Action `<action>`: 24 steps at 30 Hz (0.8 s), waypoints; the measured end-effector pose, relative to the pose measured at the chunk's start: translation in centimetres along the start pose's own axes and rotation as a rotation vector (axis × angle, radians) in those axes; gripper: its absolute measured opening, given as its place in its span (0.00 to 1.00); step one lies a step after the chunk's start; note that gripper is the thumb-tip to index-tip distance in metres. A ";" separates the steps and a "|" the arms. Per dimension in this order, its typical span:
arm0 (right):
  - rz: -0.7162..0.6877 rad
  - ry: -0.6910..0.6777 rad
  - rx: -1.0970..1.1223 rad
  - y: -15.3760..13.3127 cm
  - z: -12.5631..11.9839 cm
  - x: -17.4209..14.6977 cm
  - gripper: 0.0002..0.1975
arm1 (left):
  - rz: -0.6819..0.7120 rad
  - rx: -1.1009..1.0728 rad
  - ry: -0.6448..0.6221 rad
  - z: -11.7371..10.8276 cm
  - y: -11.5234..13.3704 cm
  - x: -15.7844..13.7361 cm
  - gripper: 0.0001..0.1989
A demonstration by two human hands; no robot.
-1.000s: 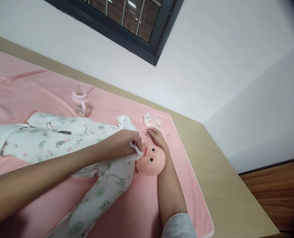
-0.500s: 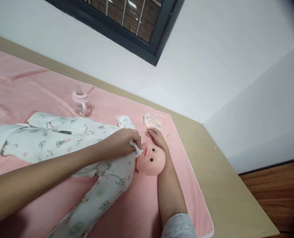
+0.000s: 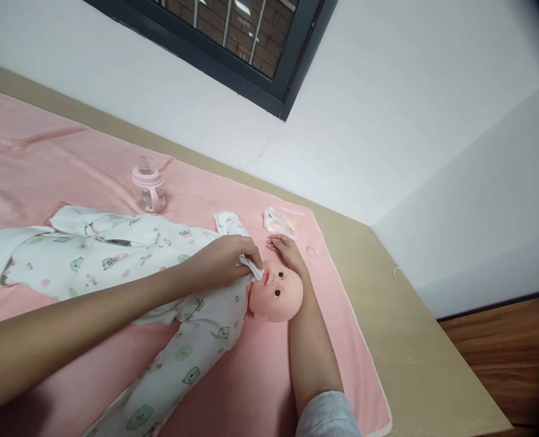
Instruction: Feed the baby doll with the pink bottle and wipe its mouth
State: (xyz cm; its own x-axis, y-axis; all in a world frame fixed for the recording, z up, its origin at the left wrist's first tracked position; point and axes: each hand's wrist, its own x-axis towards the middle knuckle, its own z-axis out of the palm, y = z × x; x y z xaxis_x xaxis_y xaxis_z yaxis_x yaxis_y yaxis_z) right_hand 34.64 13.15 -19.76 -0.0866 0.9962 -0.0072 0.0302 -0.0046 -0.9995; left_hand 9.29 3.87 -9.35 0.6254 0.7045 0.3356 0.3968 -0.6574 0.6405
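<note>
A baby doll (image 3: pixel 276 297) lies on its back on a pink blanket (image 3: pixel 233 388), dressed in a white printed sleepsuit (image 3: pixel 160 255). My left hand (image 3: pixel 226 261) is closed on a small white cloth or tissue (image 3: pixel 251 266); I cannot tell which. The tip of that white piece touches the doll's mouth. On the far side of the doll's head my right hand (image 3: pixel 288 250) rests with its fingers stretched out, holding nothing. My right forearm runs along the crown of the head. Part of the doll's chest and chin is hidden by my left hand.
A baby bottle (image 3: pixel 150 188) with a pink lid and handle stands on the blanket beyond the doll. Close to my right fingertips lies a small clear packet (image 3: pixel 279 223). A small transparent piece (image 3: pixel 312 250) sits near the blanket's edge. White wall (image 3: pixel 233 139) borders the wooden tabletop (image 3: pixel 388 315).
My left hand has shifted very slightly, with the white piece still against the doll's mouth. My right hand and the doll look nearly unmoved.
</note>
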 end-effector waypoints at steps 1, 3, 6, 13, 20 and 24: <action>-0.002 -0.001 0.000 0.0 0.0 0.0 0.15 | -0.002 0.001 0.002 0.0 0.0 0.0 0.11; -0.004 -0.001 -0.002 0.1 0.0 0.1 0.15 | -0.003 -0.002 0.011 -0.1 0.1 -0.1 0.11; 0.000 0.001 -0.013 0.1 -0.1 0.2 0.15 | 0.001 -0.017 0.046 0.1 0.2 -0.1 0.11; 0.009 0.011 -0.023 0.1 0.0 0.0 0.14 | 0.033 0.076 0.066 1.0 0.1 0.0 0.13; 0.011 0.018 -0.036 0.0 0.1 -0.1 0.14 | 0.066 0.109 0.079 1.0 0.1 -0.1 0.14; 0.010 0.022 -0.029 0.3 0.0 0.1 0.14 | 0.081 0.110 0.069 1.2 0.2 -0.1 0.14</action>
State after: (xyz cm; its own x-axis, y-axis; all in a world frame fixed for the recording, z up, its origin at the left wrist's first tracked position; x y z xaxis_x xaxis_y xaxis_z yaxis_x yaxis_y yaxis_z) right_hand 34.62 13.24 -20.02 -0.0639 0.9978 -0.0162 0.0601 -0.0123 -0.9981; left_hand 10.05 3.36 -10.09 0.6120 0.6622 0.4324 0.4207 -0.7356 0.5310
